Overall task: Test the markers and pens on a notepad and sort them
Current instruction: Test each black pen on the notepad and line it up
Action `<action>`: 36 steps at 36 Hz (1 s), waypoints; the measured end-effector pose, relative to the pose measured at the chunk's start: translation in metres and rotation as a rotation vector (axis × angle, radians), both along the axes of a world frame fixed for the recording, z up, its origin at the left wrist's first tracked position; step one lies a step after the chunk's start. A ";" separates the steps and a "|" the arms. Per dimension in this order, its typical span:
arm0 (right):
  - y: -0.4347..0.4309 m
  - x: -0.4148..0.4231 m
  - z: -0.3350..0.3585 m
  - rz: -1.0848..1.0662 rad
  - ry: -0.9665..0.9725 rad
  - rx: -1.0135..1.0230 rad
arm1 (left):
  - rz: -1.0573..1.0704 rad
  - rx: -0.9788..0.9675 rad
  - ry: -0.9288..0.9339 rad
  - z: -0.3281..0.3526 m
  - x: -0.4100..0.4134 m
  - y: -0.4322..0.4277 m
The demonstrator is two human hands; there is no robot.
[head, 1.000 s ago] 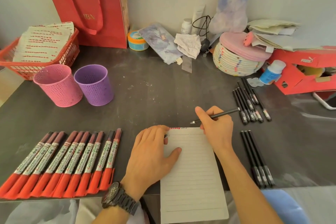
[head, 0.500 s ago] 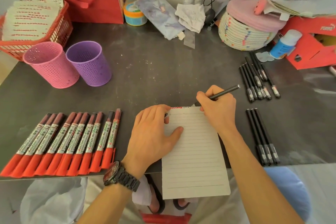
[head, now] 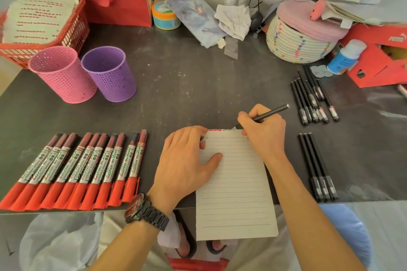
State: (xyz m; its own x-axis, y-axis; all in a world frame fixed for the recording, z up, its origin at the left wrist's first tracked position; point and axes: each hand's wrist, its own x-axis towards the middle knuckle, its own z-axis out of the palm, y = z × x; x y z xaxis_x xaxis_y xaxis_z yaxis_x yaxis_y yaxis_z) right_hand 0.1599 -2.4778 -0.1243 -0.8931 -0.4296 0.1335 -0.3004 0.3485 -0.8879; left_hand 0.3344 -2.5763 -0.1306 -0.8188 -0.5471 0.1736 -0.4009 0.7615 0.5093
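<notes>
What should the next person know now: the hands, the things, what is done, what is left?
Right hand grips a black pen, tip at the top edge of the notepad. Left hand presses it flat.
Red markers lie in a row at left; black pens in two groups at right; pink cup and purple cup look empty.
Done: a few marks at the page top. Left: likely most testing and the sorting.
</notes>
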 end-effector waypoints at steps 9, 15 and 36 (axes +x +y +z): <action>0.000 0.001 0.002 -0.008 -0.019 -0.007 | 0.002 -0.026 0.021 -0.003 0.001 -0.001; 0.001 0.001 0.002 0.006 -0.015 -0.019 | -0.002 -0.012 0.015 -0.003 0.000 -0.002; 0.003 -0.001 0.000 0.000 0.000 -0.020 | 0.012 0.017 0.026 -0.007 0.000 -0.002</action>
State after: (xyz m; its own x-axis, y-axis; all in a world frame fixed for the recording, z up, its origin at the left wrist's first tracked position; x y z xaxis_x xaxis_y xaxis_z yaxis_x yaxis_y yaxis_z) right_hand 0.1590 -2.4752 -0.1248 -0.8931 -0.4268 0.1420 -0.3005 0.3311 -0.8945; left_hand 0.3340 -2.5781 -0.1374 -0.8076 -0.5599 0.1854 -0.3963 0.7480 0.5325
